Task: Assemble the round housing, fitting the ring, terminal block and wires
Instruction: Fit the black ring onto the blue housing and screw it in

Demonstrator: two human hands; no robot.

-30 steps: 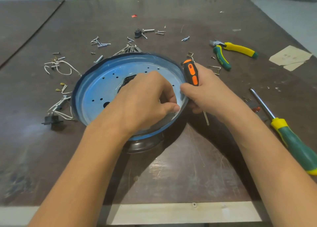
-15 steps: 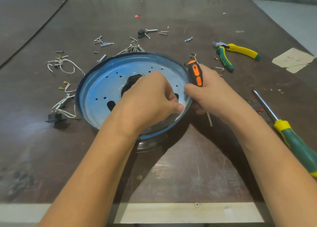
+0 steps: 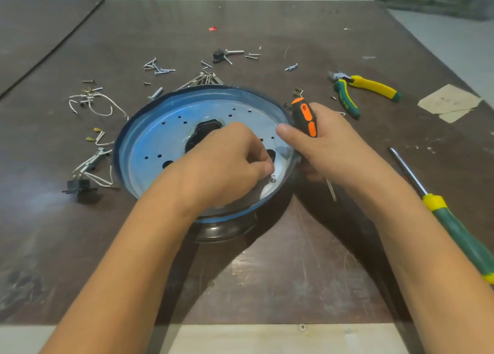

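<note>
The right hand (image 3: 334,150) is drawing its thumb away from the left, gripping the orange screwdriver (image 3: 304,115). The left hand (image 3: 227,164) is pinching a screw (image 3: 273,177) into the round housing (image 3: 149,145) at mid-table (image 3: 267,273). The wires (image 3: 99,105) are lying loose outside, unfitted.

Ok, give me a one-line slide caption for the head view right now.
Left hand pinches a small screw inside the blue round housing while the right hand grips an orange-and-black screwdriver.

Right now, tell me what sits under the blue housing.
A dark round part shows beneath the housing, at its near rim. The rest under it is covered.
</note>
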